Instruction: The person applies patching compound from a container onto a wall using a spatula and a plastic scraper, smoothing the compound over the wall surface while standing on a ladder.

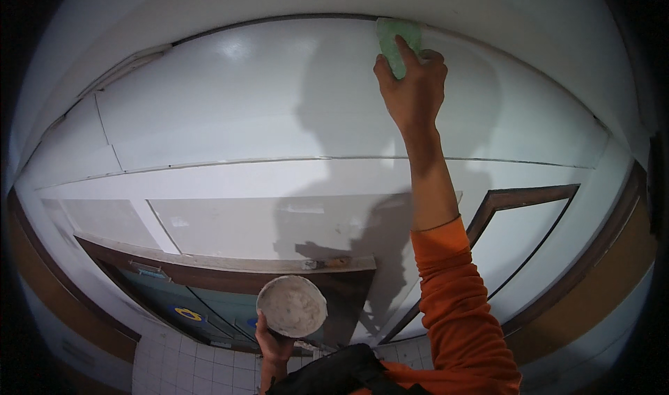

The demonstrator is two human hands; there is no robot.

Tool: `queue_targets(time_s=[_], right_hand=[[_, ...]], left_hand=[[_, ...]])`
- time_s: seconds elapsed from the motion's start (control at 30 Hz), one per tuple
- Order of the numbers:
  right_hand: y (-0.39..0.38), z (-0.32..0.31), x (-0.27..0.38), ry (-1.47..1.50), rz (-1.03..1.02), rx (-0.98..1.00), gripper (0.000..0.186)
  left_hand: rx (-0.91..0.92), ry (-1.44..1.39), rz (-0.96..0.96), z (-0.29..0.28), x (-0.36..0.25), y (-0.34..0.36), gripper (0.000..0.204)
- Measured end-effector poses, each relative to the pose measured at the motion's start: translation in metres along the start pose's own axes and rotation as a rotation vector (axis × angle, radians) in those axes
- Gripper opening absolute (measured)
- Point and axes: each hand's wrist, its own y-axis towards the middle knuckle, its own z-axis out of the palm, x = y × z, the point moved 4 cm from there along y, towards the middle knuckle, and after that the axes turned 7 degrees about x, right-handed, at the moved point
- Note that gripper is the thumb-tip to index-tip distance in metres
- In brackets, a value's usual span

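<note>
My right hand [411, 88] grips a flat, pale green spreader [387, 31] against the top edge of the white wall panel [230, 95], at the dark seam where it meets the white surface above. My arm, in an orange sleeve, is stretched upward. Low in the view, my left hand [272, 343] holds a round, shallow bowl [291, 304] of pale, greyish paste by its side. A small tool [327, 262] lies on the ledge just above the bowl; what it is exactly I cannot tell. My shadow covers part of the wall.
Below the panels are a brown-framed doorway [188, 283] with blue-grey glass at left and a white door panel [523, 242] in a brown frame at right. Side walls with brown bands curve along both rims. A tiled floor [171, 360] shows far below.
</note>
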Motion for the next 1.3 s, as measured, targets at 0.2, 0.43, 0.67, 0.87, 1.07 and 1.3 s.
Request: queue_targets(time_s=[0.2,0.43,0.67,0.87,1.07,1.3], right_hand=[[0.004,-0.016,0.01,-0.047,0.066,0.18,0.047],[-0.01,-0.036,0.003,0.216,-0.008,0.202,0.045],[-0.014,0.018,0.015,0.123,-0.061,-0.09,0.051],[-0.01,0.042,0.017,0.024,-0.05,-0.183,0.054],[-0.008,0.035,0.025,-0.011,-0.016,-0.067,0.054],[0.007,0.003,0.033,-0.108,0.003,0.211,0.051]], left_hand=[[-0.056,-0.014,-0.016,-0.007,0.0,-0.004,0.074],[-0.015,0.006,0.013,-0.006,-0.003,-0.003,0.073],[-0.026,-0.007,-0.001,-0.002,-0.002,-0.003,0.073],[-0.01,-0.007,0.009,0.002,-0.005,-0.003,0.072],[-0.009,0.011,0.034,-0.005,-0.011,-0.003,0.072],[-0.009,0.019,0.013,-0.001,-0.009,-0.001,0.073]])
